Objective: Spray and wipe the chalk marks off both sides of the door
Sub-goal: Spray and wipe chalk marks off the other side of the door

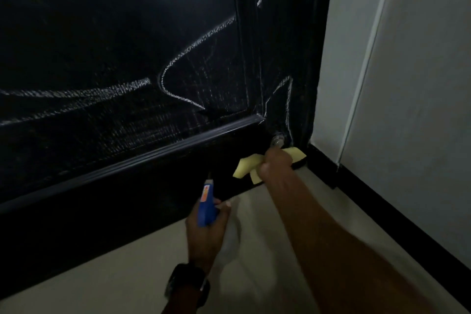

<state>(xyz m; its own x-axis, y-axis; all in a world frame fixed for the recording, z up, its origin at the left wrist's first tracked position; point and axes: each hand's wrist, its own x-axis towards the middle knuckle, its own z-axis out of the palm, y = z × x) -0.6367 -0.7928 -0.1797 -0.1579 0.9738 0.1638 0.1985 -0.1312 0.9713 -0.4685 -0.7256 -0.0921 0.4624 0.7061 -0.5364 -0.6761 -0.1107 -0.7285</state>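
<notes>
Yellow cloth (248, 164), bunched in the right hand (276, 160), presses low on the black door (102, 33) at centre right. Best to sweep upward through the chalk marks (193, 43) with firm strokes. Left hand (206, 234) clasps a blue spray bottle (207, 205) over pale floor (267, 250); white wall (407, 84) stands right.

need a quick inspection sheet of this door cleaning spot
surface: dark door, chalk lines on its panel and right edge
job's things: yellow cloth at the door's bottom corner; blue spray bottle pointing at the door
clutter: nothing seen
grips: right hand holds the cloth; left hand holds the bottle
cables: nothing seen
surroundings: pale floor, white wall, dark skirting, metal stopper low on the door; dim light
</notes>
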